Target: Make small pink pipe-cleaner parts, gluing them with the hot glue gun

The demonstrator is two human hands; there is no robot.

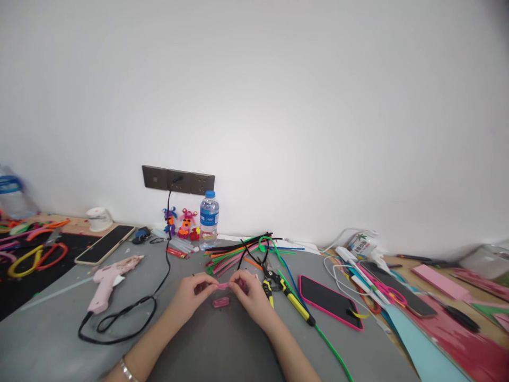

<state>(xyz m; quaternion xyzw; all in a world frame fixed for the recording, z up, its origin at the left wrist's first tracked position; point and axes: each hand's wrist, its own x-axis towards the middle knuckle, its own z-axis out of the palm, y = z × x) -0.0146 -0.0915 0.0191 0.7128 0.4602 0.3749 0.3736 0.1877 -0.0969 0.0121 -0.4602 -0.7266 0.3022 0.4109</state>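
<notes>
My left hand (191,295) pinches one end of a short pink pipe cleaner (223,286), and the fingers of my right hand (251,298) close on its other end. Just below, on the grey mat (214,345), lies a small wound pink piece (221,302), apart from both hands. Pliers with yellow-and-black handles (295,303) rest open beside my right hand. Behind the hands spreads a bundle of coloured pipe cleaners (228,260). A bent green pipe cleaner (333,347) trails past the pliers toward the front edge.
To the left lies a pink glue gun (104,284), its black cord (131,307) looping across the mat. A water bottle (209,223) and two small pipe-cleaner figures (185,225) stand by the wall. A pink-cased phone (330,303) and coloured papers (413,339) lie rightward.
</notes>
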